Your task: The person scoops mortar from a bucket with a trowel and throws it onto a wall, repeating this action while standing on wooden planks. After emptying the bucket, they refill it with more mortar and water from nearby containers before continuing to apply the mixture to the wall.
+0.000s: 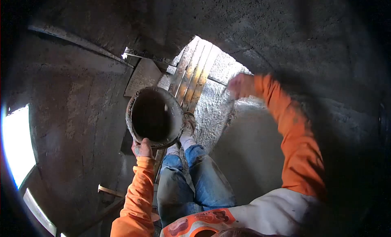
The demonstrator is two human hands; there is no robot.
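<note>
My left hand (142, 149) is closed on the near rim of a round, mud-crusted bucket (176, 122), whose inside is dark. Out to the right, my right hand (241, 86) is raised in front of a brightly lit, rough wall surface (214, 110). Its fingers are blurred, and a thin dark thing seems to show beside them, too unclear to name. Smooth grey plaster (248, 143) lies below that hand.
Wooden planks (191, 74) run past the bucket under my feet. A flat board (143, 77) sits behind the bucket. Dark concrete walls surround me, with a bright opening (18, 143) at the left and a short wooden piece (110, 191) at the lower left.
</note>
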